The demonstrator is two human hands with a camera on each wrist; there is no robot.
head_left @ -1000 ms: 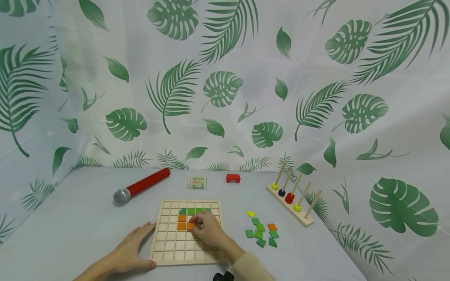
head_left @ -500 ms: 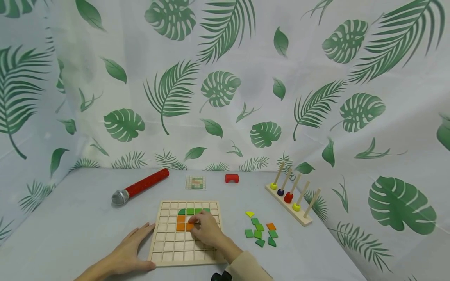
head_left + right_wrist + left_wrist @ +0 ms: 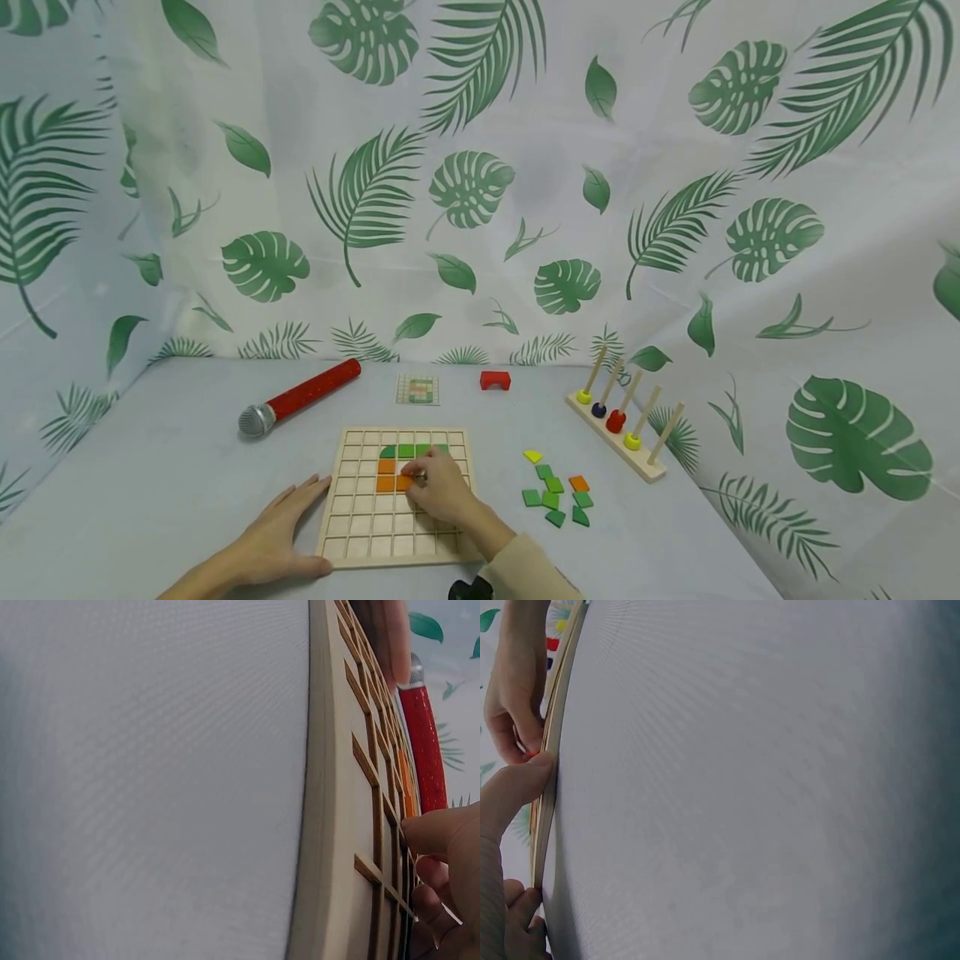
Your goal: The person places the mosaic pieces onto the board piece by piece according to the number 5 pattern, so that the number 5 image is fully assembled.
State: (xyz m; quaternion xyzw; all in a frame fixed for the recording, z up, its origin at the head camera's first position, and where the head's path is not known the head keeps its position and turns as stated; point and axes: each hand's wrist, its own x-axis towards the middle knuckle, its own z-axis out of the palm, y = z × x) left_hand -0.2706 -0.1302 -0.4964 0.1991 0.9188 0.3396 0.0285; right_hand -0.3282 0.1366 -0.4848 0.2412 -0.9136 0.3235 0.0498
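Note:
A wooden grid board [image 3: 360, 525] lies on the table, holding green tiles [image 3: 406, 451] in an upper row and orange tiles below them. My right hand [image 3: 442, 487] reaches over the board and pinches an orange square tile [image 3: 403, 483] between thumb and fingers, beside another orange tile [image 3: 386, 483] in the grid. Along the board's left edge rests my left hand [image 3: 273, 537], fingers extended and thumb at the near corner. In the left wrist view its thumb [image 3: 525, 780] touches the board's edge. The right hand covers several cells.
Loose green, orange and yellow tiles [image 3: 551, 501] lie right of the board. Behind it are a small pattern card [image 3: 417, 390] and a red arch block [image 3: 495, 381]. A red toy microphone [image 3: 300, 398] lies at the back left, a peg stand with rings [image 3: 615, 437] at the right.
My right fingertips have sunk slightly lower at the orange tile, which sits in nearly the same spot. The left hand stays at the board's edge.

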